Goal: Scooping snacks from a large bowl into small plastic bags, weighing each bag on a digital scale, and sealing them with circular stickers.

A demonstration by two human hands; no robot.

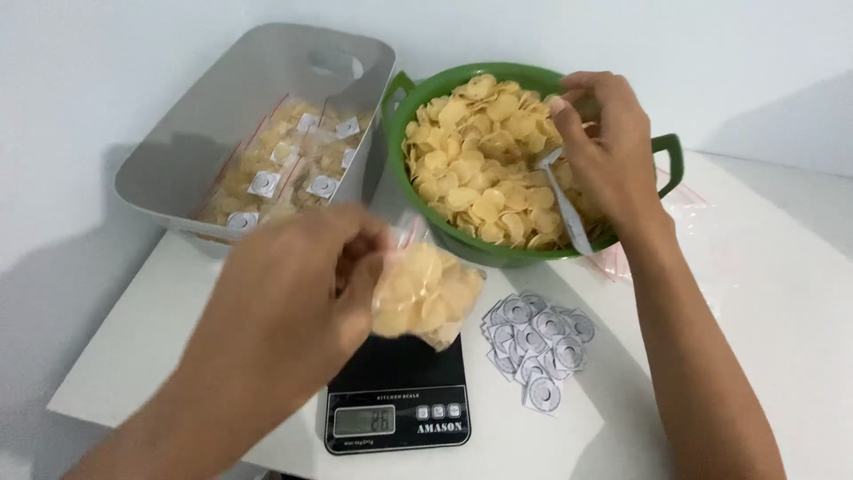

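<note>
My left hand [293, 284] grips a clear plastic bag of pale yellow round chips [426, 293] just above a black digital kitchen scale [400, 400]. My right hand [604, 151] reaches into a green bowl [426, 98] heaped with the same chips and holds a light-coloured spoon [564, 204] whose handle points down toward the bowl's front rim.
A grey plastic tub [178, 133] at the back left holds several filled, labelled chip bags. A pile of small round-printed paper labels [538, 347] lies right of the scale. Empty clear bags [684, 200] lie beside the bowl on the white table [764, 293].
</note>
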